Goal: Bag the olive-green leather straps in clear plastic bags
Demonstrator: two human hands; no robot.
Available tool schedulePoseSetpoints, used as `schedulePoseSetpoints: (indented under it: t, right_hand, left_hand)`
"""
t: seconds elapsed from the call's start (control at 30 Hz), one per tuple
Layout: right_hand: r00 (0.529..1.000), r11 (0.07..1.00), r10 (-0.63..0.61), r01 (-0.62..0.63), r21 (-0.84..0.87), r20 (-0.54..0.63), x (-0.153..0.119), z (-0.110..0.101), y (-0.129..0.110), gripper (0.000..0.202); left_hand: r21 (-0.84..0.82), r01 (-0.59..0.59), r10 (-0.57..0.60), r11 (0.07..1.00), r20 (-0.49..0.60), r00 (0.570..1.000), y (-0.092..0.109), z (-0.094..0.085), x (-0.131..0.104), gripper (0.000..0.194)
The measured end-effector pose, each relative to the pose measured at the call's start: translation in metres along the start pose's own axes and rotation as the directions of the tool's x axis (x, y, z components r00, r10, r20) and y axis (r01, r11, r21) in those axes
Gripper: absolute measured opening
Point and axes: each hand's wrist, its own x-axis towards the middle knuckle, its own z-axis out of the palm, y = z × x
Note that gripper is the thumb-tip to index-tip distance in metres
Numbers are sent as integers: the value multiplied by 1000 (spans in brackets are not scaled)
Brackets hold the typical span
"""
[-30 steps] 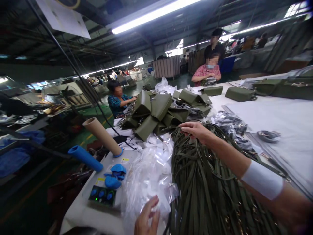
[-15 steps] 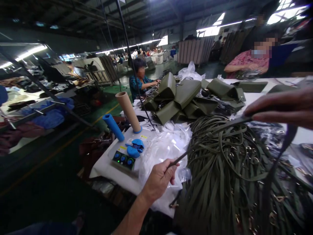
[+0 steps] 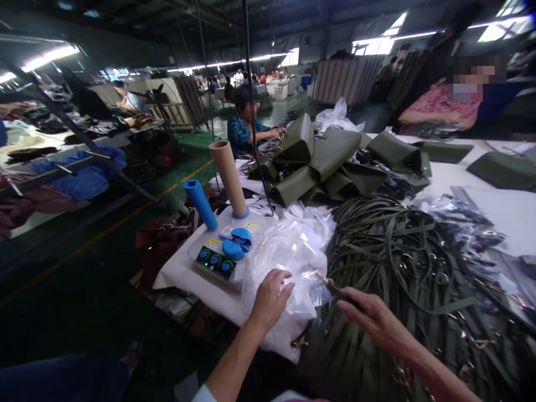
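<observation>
My left hand (image 3: 272,298) is in front of a heap of clear plastic bags (image 3: 288,245), its fingers curled and thumb apart, with nothing visible in it. Just to its right, my right hand (image 3: 371,312) grips a dark green strap (image 3: 337,290) near its end, where a small metal clasp points toward the bags. Below and beyond the right hand lies a big pile of similar green straps (image 3: 389,257) with gold-coloured hooks. How the rest of the held strap runs is hard to make out against the pile.
A grey machine with blue knobs (image 3: 215,259) stands left of the bags, bearing a cardboard tube (image 3: 228,178) and a blue tube (image 3: 201,204). Green bags (image 3: 335,151) are heaped behind the straps. Wrapped pieces (image 3: 464,223) lie right. Two people work across the table.
My right hand has come down and left from the upper right, now gripping a strap end by the clasp. My left hand has let go of the strap it held. The view has shifted slightly.
</observation>
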Motion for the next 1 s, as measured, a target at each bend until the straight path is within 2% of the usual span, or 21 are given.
schedulePoseSetpoints:
  t: [0.03,0.1,0.17,0.23,0.33,0.43,0.5,0.6,0.67,0.73,0.87,1.0]
  right_hand:
    - [992,995,79,-73,69,-96,-2,-4,5,30]
    - [948,952,224,-164,259,-227,-6,-8,14,32]
    - [910,886,318,-185,425,-267,-12,-9,21,32]
    - [892,841,355,-174,513,-280,-19,-9,26,33]
    - [860,813,409,-191,551,-306,-25,-8,28,35]
    - [852,815,386,-135,563,-355,-17,-8,15,39]
    - [875,815,334,-80,574,-351,-3,-8,1,48]
    - [952,791,263,-118,600,-159,21,-9,-17,55]
    - [977,791,213,-153,592,-32,32,-9,-22,52]
    - [985,802,174,-148,578,10,37,-9,-22,45]
    - [989,810,148,-137,570,27,40,-13,-12,39]
    - [985,830,171,-124,544,-35,32,-36,1,38]
  left_hand:
    - [28,-18,18,999,3,1000,-6,7,10,25]
    - [80,-88,84,993,59,995,-14,24,32,37]
    - [130,-160,140,978,152,978,-19,39,52,43]
    - [183,-207,161,961,242,957,-21,48,66,31]
    - [247,-290,199,925,334,921,-19,44,78,17]
    - [255,-433,318,864,390,864,-2,26,84,19]
    - [243,-523,403,817,408,819,15,12,87,22]
    - [242,-600,489,762,392,779,40,-9,90,24]
    - [258,-617,522,744,352,777,51,-22,93,27]
    - [275,-620,547,735,302,781,59,-35,99,29]
    - [293,-599,584,745,146,798,73,-69,117,28]
    - [299,-526,572,796,-86,816,90,-126,119,28]
